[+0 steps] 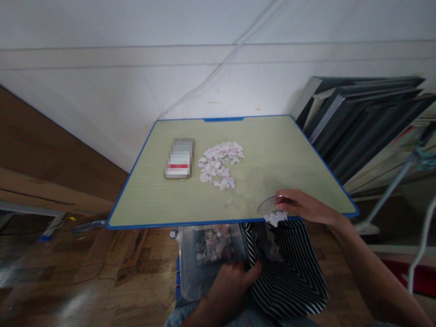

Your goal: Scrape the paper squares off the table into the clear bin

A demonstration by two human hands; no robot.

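Clock centred on the table (272,145): your left hand (233,281) at 6, thumb by the striped bag (296,277) at 5; can't tell if it's gripping. Clear bin (195,281) at 6–7, scraps inside. Your right hand (303,204) at 4 pinches a clear half-disc (267,205) beside a small paper clump (276,219) at the near edge. Looks part-done: main scrap pile (221,159) remains, just toward 11. Blurred block (180,159) at 9–10, apart.

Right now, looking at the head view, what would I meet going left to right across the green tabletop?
Pixelated rectangular item → pile of paper scraps → clear curved piece → right hand.
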